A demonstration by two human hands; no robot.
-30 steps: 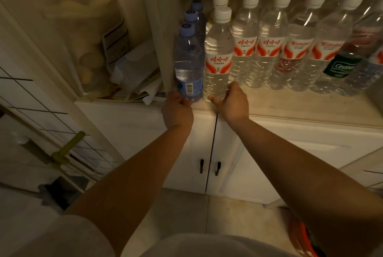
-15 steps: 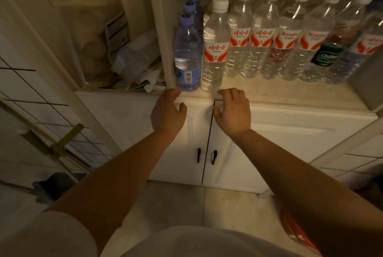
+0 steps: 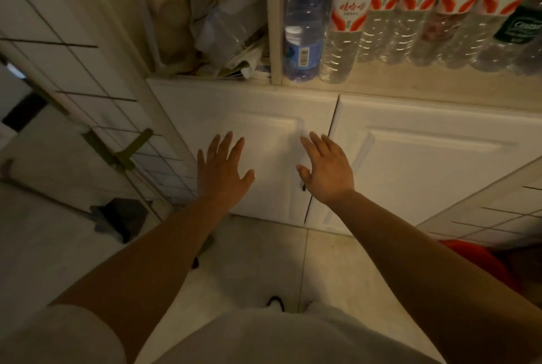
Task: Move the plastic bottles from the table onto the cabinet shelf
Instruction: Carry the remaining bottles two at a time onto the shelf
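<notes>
Several plastic water bottles stand upright in a row on the cabinet shelf (image 3: pixel 440 91) at the top of the view. A blue-tinted bottle (image 3: pixel 303 26) stands at the left end by the white frame post, and a clear bottle with a red and white label (image 3: pixel 344 26) is next to it. More red-labelled bottles (image 3: pixel 422 11) and a green-labelled one (image 3: pixel 519 26) continue to the right. My left hand (image 3: pixel 221 170) and my right hand (image 3: pixel 328 167) hover with fingers spread in front of the lower cabinet doors, well below the shelf, holding nothing.
White double doors (image 3: pixel 410 164) close the lower cabinet. Left of the post, bags and crumpled papers (image 3: pixel 228 29) fill another compartment. An open glass-paned door (image 3: pixel 88 94) swings out at the left. A red object (image 3: pixel 481 264) sits on the tiled floor at the right.
Both hands have let go of the two front bottles and dropped from the shelf edge down in front of the doors, fingers spreading. The view has tilted downward.
</notes>
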